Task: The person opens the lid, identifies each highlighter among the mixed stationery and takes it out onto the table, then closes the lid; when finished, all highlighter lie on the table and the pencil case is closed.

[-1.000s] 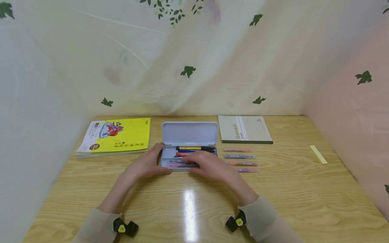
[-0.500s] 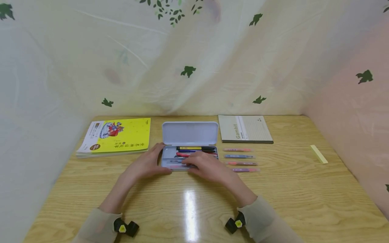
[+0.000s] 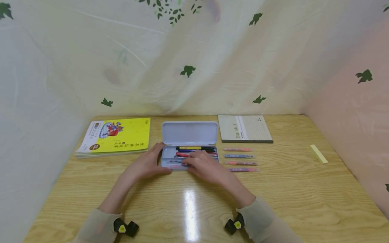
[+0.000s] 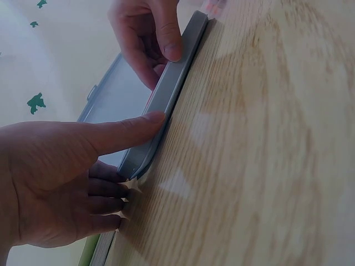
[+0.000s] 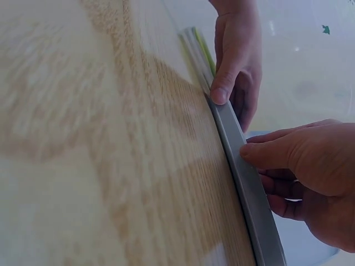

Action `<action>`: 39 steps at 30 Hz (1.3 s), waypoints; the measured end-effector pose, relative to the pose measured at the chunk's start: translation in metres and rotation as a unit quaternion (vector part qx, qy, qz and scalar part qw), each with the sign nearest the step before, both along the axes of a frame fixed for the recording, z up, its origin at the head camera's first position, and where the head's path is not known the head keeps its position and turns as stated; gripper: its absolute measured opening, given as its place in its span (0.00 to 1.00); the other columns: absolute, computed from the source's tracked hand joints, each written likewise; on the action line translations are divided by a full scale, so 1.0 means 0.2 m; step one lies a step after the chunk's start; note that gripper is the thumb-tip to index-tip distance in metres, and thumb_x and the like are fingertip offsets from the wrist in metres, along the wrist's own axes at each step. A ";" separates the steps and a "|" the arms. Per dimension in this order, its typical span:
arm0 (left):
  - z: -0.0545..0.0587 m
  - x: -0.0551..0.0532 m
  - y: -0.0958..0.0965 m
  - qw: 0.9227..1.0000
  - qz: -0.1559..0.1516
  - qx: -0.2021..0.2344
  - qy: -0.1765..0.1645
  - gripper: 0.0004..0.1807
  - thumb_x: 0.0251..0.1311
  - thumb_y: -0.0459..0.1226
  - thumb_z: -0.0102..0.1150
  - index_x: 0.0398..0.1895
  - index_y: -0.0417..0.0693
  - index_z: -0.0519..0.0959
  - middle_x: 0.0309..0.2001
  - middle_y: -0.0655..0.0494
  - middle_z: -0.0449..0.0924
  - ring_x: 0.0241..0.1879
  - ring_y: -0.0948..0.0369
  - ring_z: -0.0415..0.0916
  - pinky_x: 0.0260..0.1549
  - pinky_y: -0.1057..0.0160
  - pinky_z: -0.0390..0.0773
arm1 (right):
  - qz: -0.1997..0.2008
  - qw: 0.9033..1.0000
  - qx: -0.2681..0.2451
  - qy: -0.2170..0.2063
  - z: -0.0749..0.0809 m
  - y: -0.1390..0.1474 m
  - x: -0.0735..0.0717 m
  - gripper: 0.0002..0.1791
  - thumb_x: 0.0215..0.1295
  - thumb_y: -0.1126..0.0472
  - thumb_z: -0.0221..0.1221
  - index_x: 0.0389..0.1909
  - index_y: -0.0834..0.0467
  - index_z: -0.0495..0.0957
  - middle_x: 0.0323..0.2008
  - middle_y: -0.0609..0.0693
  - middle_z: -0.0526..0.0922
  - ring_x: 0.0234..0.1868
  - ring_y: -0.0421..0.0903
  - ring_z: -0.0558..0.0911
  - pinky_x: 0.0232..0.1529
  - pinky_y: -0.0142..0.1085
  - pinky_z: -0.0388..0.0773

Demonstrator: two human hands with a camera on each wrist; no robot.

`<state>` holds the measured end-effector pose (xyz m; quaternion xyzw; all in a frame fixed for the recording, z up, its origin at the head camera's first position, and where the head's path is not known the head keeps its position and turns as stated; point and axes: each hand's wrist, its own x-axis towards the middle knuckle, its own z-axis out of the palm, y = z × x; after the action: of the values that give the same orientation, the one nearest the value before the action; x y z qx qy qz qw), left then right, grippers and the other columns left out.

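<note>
A pale metal pencil case (image 3: 189, 133) stands with its lid raised in the head view. My left hand (image 3: 147, 164) holds its left end, thumb (image 4: 136, 128) against the front wall and fingers around the side. My right hand (image 3: 208, 168) is over the case's front compartment, its fingers reaching inside among slim pens (image 3: 174, 166). Its thumb (image 5: 260, 152) touches the front wall's outer face in the right wrist view. Whether those fingers pinch a pen is hidden. The back compartment holds a yellow-and-black pen (image 3: 192, 148), a red pen (image 3: 181, 154) and others.
Several coloured pens (image 3: 238, 156) lie in a row right of the case. A grey notebook (image 3: 247, 130) is behind them, and a yellow book (image 3: 127, 135) lies at the left. A pale yellow strip (image 3: 318, 154) rests far right. A leaf-patterned curtain (image 3: 188, 87) borders the table.
The right hand has shifted slightly left and lower, and a pinkish pen under its fingers now sits deeper in the front compartment. The left hand has stayed at the case's end.
</note>
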<state>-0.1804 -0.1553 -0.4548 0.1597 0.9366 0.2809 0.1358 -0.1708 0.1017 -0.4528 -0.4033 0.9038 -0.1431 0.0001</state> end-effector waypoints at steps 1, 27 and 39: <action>0.00 0.00 0.00 1.000 0.000 0.000 -0.001 0.54 0.56 0.52 0.75 0.80 0.45 0.56 0.78 0.41 0.60 0.70 0.45 0.67 0.73 0.39 0.67 | -0.004 1.000 -0.001 -0.004 0.00 0.00 0.00 0.14 0.71 0.61 0.64 0.55 0.54 0.85 0.51 0.52 0.87 0.55 0.50 0.84 0.60 0.48 0.79; 0.01 0.01 0.01 1.000 0.008 -0.002 -0.010 0.55 0.56 0.53 0.75 0.80 0.45 0.55 0.78 0.42 0.59 0.72 0.44 0.65 0.74 0.39 0.65 | -0.026 0.999 -0.014 -0.020 -0.02 0.01 0.00 0.12 0.71 0.58 0.65 0.52 0.52 0.86 0.49 0.48 0.86 0.54 0.48 0.83 0.61 0.46 0.78; 0.01 0.01 0.00 1.000 0.001 -0.001 -0.003 0.55 0.56 0.52 0.75 0.81 0.47 0.54 0.79 0.42 0.58 0.71 0.44 0.66 0.74 0.38 0.65 | -0.022 0.999 -0.023 0.000 -0.02 0.03 -0.01 0.10 0.70 0.56 0.66 0.48 0.53 0.87 0.45 0.48 0.86 0.50 0.47 0.82 0.57 0.45 0.78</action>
<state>-0.1789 -0.1543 -0.4532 0.1578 0.9366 0.2804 0.1389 -0.1728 0.1071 -0.4562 -0.3830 0.9091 -0.1636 -0.0127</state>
